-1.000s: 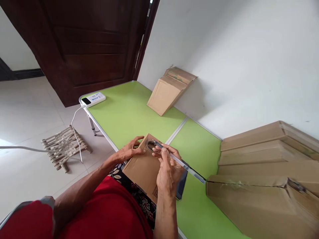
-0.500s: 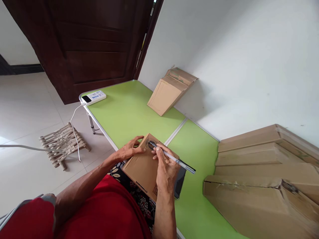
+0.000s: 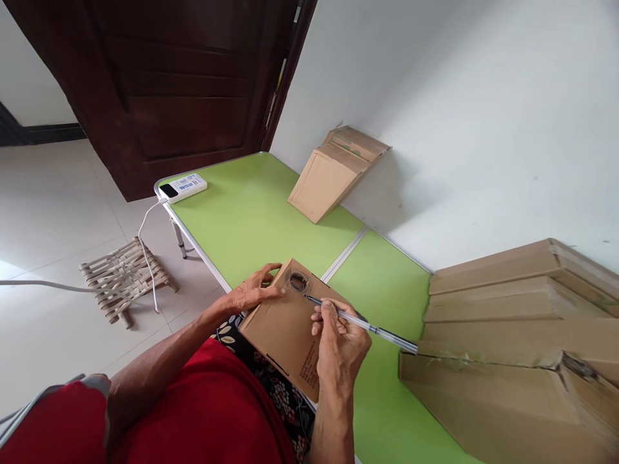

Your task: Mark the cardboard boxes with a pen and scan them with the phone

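A small brown cardboard box (image 3: 283,322) lies tilted across my lap at the table's near edge. Near its far left corner is a round dark hole (image 3: 298,281) ringed by scribbled pen lines. My left hand (image 3: 256,290) grips the box by its left edge, thumb on the top face beside the hole. In my right hand (image 3: 341,325) is a clear-barrelled pen (image 3: 374,328) with a dark tip. The tip is just to the right of the hole, close to the cardboard; whether it touches I cannot tell.
Against the wall on the green folding table (image 3: 232,225) leans another cardboard box (image 3: 329,177). Several larger cartons (image 3: 503,386) fill the right side. A white device (image 3: 188,185) with a cable sits at the far left corner. A woven stool (image 3: 126,277) stands on the floor.
My right hand has drawn the pen back to the right, off the hole, so that the opening and the pen lines round it now show. My left hand has stayed on the box.
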`<state>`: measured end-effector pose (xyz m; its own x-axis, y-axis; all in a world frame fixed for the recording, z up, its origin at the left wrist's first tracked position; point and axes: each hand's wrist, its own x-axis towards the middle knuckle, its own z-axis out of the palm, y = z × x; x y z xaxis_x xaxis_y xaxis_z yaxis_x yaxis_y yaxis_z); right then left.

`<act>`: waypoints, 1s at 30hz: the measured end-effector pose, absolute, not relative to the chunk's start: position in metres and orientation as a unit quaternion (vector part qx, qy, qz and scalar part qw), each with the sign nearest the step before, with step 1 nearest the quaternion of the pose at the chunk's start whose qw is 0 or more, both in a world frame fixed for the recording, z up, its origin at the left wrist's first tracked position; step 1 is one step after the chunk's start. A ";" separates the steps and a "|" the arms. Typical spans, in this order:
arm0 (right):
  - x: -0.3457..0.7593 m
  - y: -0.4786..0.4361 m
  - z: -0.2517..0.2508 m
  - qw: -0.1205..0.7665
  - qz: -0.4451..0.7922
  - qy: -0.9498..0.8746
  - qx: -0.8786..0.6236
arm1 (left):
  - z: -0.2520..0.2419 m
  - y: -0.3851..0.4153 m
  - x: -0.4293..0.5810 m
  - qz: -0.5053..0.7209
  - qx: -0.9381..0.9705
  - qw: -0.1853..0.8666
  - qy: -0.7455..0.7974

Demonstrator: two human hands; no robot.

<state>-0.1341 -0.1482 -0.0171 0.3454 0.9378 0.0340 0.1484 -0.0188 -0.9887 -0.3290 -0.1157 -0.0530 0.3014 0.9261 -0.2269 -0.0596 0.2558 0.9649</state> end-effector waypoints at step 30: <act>0.005 -0.186 -0.027 0.101 0.113 -0.490 -0.858 | -0.062 -0.114 -0.330 0.397 0.476 0.670 0.410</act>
